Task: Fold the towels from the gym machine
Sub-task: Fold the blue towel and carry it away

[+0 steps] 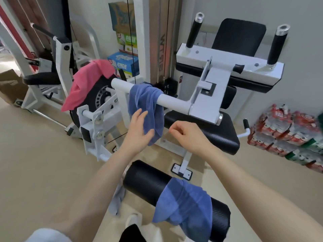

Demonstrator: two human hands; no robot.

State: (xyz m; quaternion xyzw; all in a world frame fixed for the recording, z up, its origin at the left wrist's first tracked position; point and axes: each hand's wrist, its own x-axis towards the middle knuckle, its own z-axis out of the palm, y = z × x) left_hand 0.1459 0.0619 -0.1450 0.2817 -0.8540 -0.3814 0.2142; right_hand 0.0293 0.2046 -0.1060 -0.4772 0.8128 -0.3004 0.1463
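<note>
Head view: I take the white bar (pixel 172 99) of the gym machine as my landmark. A blue towel (pixel 146 105) hangs bunched over the bar near its middle, both ends dropping below it. My left hand (pixel 139 132) is spread open, fingers apart, palm against the towel's lower front; it lies on the cloth but has closed on nothing. My right hand (pixel 187 135) sits just right of the hanging end and below the bar, loosely curled with thumb and forefinger close together, and it holds nothing.

A second blue towel (pixel 184 206) is draped over the black roller (pixel 148 184) well below the bar and nearer to me. A pink towel (pixel 85 84) covers the weight plate (pixel 97 96) beyond the bar's left end. A grey cloth (pixel 117 200) hangs off the roller's left end.

The step in hand, as I judge it, is taking the first towel off the bar. To do it well, I would pinch one hanging end with each hand and lift upward over the bar rather than drag sideways, so the bunched cloth opens as it comes free.

The towel's long axis runs across the bar and then straight down from it, so the ends point to the floor; the bar itself runs from upper left to lower right.
</note>
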